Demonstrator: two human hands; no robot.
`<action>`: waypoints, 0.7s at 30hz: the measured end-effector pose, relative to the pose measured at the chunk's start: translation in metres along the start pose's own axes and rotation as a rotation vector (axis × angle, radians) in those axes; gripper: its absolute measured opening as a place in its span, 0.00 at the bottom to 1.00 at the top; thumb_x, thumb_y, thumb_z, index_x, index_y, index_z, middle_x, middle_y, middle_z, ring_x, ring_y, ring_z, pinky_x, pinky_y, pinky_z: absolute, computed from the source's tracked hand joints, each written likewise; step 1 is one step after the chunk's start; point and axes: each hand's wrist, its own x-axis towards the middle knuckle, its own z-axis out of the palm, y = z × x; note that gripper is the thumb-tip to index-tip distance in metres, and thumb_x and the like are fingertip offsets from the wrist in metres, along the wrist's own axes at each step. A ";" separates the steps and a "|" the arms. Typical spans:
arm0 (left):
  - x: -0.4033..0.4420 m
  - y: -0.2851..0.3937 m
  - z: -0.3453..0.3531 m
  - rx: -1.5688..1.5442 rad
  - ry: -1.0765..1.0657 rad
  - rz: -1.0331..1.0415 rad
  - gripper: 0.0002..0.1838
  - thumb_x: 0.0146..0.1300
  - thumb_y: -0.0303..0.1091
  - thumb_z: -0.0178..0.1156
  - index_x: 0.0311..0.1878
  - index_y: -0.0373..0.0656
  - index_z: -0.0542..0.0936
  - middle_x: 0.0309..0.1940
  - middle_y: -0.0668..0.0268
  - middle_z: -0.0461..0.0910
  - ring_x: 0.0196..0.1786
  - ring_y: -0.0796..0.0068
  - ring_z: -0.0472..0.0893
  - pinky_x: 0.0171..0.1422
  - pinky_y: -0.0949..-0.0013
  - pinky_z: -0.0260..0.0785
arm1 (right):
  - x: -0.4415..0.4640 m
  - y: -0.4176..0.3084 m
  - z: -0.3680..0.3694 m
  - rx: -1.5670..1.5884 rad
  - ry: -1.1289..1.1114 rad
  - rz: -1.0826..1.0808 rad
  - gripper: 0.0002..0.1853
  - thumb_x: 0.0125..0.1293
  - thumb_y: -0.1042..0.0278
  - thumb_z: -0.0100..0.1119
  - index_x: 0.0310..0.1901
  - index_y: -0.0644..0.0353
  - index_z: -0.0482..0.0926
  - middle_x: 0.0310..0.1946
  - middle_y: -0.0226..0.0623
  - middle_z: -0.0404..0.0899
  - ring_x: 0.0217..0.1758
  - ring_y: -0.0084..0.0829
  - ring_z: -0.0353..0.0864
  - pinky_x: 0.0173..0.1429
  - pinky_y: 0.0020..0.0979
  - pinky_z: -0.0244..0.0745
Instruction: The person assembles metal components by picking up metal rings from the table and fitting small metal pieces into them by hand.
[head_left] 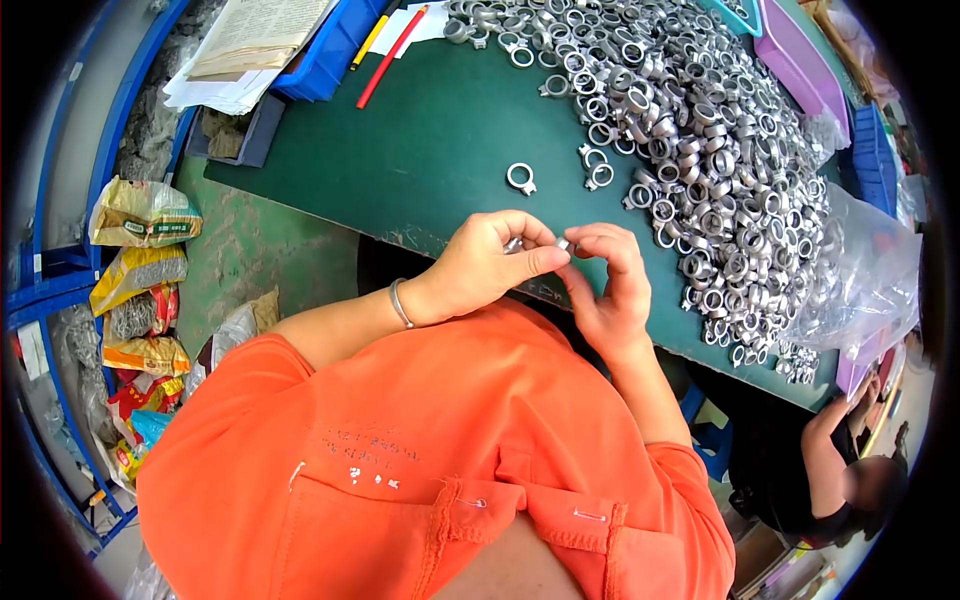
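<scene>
My left hand is closed, thumb and fingers pressed round a small metal ring part just over the table's near edge. Beside it, my right hand pinches a small metal piece between thumb and fingertips, the fingers mostly hiding it. The two hands nearly touch. Beyond them a single metal ring lies on the green tabletop. A pair of rings lies to its right, next to a large heap of similar rings.
A red pen and a yellow pen lie near a blue bin with papers. A pink tray and clear plastic bag border the heap. Another person is at lower right.
</scene>
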 end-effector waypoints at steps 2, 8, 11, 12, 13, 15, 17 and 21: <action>0.001 -0.006 -0.002 0.077 0.056 0.080 0.06 0.60 0.29 0.62 0.37 0.37 0.79 0.28 0.73 0.75 0.25 0.90 0.68 0.28 0.84 0.60 | 0.002 -0.001 0.004 0.014 -0.018 0.018 0.23 0.47 0.91 0.59 0.46 0.63 0.71 0.47 0.42 0.73 0.46 0.32 0.76 0.49 0.28 0.74; -0.004 -0.006 -0.015 0.370 0.251 0.499 0.06 0.53 0.20 0.63 0.34 0.36 0.78 0.38 0.66 0.77 0.27 0.90 0.70 0.29 0.84 0.62 | 0.035 0.017 0.010 -0.139 -0.091 0.173 0.19 0.52 0.87 0.52 0.47 0.65 0.73 0.48 0.46 0.72 0.52 0.43 0.73 0.53 0.34 0.72; -0.004 -0.007 -0.019 0.322 0.319 0.533 0.06 0.52 0.18 0.61 0.35 0.35 0.78 0.38 0.67 0.77 0.27 0.90 0.70 0.29 0.84 0.61 | 0.049 0.023 0.030 -0.269 -0.246 -0.031 0.19 0.50 0.82 0.55 0.47 0.64 0.75 0.50 0.43 0.74 0.52 0.45 0.73 0.56 0.39 0.68; -0.005 -0.007 -0.019 0.326 0.325 0.537 0.06 0.52 0.18 0.61 0.35 0.35 0.78 0.38 0.67 0.77 0.27 0.90 0.70 0.29 0.84 0.61 | 0.050 0.026 0.037 -0.305 -0.288 -0.069 0.19 0.50 0.81 0.55 0.47 0.63 0.75 0.51 0.43 0.74 0.52 0.45 0.73 0.56 0.39 0.68; -0.005 -0.007 -0.020 0.325 0.325 0.563 0.07 0.52 0.18 0.61 0.35 0.35 0.78 0.38 0.66 0.77 0.27 0.90 0.70 0.29 0.84 0.61 | 0.049 0.022 0.038 -0.329 -0.261 -0.071 0.15 0.51 0.79 0.55 0.43 0.63 0.76 0.47 0.40 0.76 0.50 0.43 0.74 0.55 0.38 0.68; -0.008 -0.005 -0.021 0.292 0.298 0.568 0.08 0.52 0.17 0.61 0.36 0.36 0.79 0.39 0.65 0.77 0.27 0.90 0.70 0.29 0.84 0.61 | 0.047 0.016 0.024 -0.331 -0.318 -0.043 0.13 0.51 0.80 0.55 0.41 0.62 0.77 0.45 0.39 0.76 0.49 0.42 0.74 0.54 0.38 0.68; -0.009 -0.005 -0.021 0.280 0.285 0.572 0.08 0.52 0.17 0.61 0.37 0.36 0.79 0.39 0.65 0.77 0.27 0.90 0.70 0.29 0.85 0.61 | 0.037 0.017 0.008 -0.306 -0.359 0.032 0.09 0.50 0.81 0.55 0.34 0.61 0.77 0.39 0.35 0.77 0.46 0.39 0.75 0.53 0.36 0.67; -0.001 -0.007 -0.023 0.196 0.228 0.486 0.07 0.57 0.19 0.58 0.40 0.35 0.79 0.37 0.66 0.79 0.26 0.90 0.68 0.26 0.85 0.59 | 0.022 0.006 -0.023 -0.094 -0.186 0.251 0.10 0.52 0.84 0.58 0.38 0.63 0.77 0.39 0.41 0.76 0.46 0.42 0.75 0.50 0.33 0.71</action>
